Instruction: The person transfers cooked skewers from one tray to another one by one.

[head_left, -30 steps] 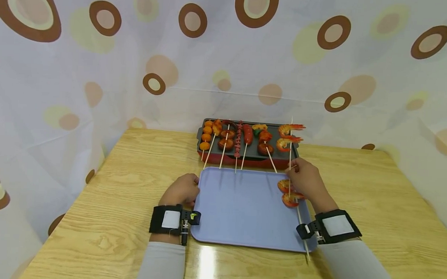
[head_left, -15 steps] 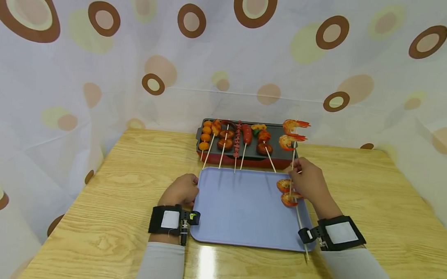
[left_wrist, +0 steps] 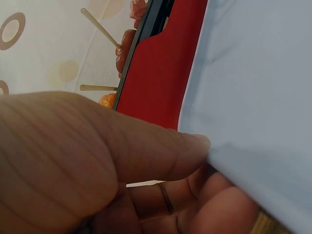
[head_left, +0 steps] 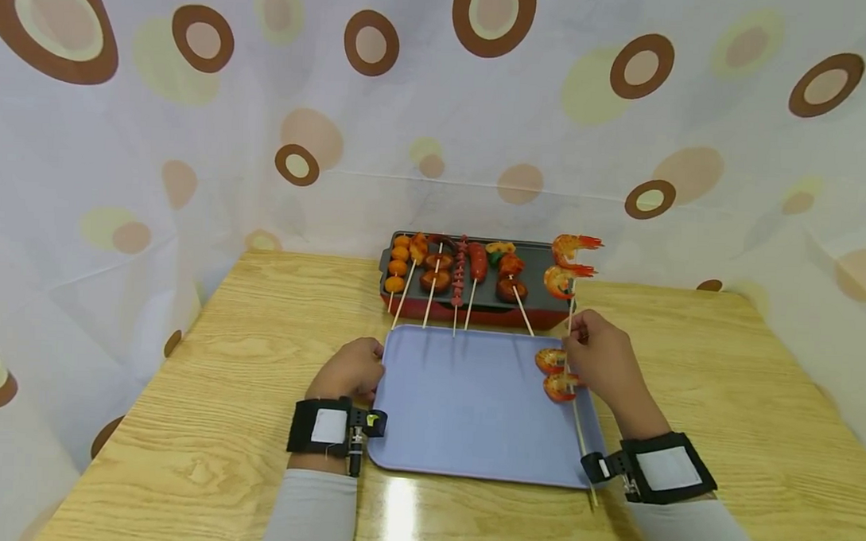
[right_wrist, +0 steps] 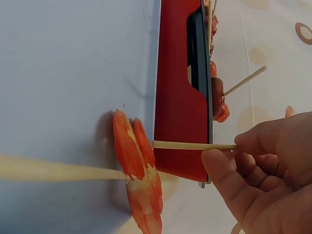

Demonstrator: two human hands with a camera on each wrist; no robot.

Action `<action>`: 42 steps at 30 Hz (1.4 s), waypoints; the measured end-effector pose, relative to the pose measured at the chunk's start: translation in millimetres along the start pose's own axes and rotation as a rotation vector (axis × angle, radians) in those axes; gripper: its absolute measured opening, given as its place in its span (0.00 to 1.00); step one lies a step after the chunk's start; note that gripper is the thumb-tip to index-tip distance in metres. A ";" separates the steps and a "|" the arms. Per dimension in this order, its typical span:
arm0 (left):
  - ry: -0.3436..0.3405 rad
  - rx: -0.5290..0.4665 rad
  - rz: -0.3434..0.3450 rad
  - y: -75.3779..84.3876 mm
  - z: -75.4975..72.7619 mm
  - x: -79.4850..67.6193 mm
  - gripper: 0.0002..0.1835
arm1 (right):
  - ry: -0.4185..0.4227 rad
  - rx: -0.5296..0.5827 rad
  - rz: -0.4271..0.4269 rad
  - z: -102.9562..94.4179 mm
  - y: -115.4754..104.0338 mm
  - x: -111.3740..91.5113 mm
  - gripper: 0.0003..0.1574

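Note:
My right hand (head_left: 602,358) pinches the stick (right_wrist: 190,146) of a shrimp skewer (head_left: 568,250) between thumb and fingertips. Its two orange-red shrimp stand over the right end of the black-topped red grill (head_left: 539,306). A second shrimp skewer (head_left: 559,388) lies on the right side of the pale blue tray (head_left: 471,415), below that hand, its stick reaching past the front rim. At the tray's back left corner, my left hand (head_left: 351,369) grips the rim, thumb (left_wrist: 195,146) on top and fingers curled beneath.
Several skewers lie side by side on the grill: orange balls (head_left: 397,268), mushrooms (head_left: 436,281), a sausage (head_left: 478,262) and others, their sticks pointing toward the tray. The grill stands directly behind the tray on a wooden table (head_left: 258,360). A patterned cloth (head_left: 439,103) hangs behind.
My right hand has shifted slightly right with the shrimp skewer, and the shrimp have turned a little. The left hand and tray stay in place.

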State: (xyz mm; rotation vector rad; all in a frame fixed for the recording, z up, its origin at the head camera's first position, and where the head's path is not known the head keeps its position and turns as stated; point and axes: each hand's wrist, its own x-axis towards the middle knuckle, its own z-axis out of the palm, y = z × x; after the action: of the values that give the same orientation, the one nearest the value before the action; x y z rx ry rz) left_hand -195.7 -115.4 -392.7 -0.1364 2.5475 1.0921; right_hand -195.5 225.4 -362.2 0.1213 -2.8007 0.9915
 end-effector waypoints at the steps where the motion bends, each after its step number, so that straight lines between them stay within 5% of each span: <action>1: -0.001 0.002 -0.002 -0.2 0.0 -0.3 0.19 | 0.000 -0.005 -0.003 0.5 0.5 -0.9 0.08; 11: 0.000 -0.005 0.016 -1.4 0.9 -0.8 0.18 | 0.043 -0.004 -0.016 2.6 2.5 -6.0 0.23; 23: -0.003 0.003 0.016 -0.9 1.4 0.7 0.16 | 0.120 0.010 -0.015 2.4 2.7 -12.3 0.11; 42: 0.000 0.023 0.019 -2.8 0.9 3.4 0.19 | 0.082 -0.040 -0.033 -4.1 -0.6 -28.8 0.06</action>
State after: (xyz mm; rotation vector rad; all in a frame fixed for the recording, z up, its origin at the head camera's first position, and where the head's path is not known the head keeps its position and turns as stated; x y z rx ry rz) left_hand -198.0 -116.6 -396.3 -0.1067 2.5650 1.0692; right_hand -166.6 228.2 -364.0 0.1186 -2.7335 0.9107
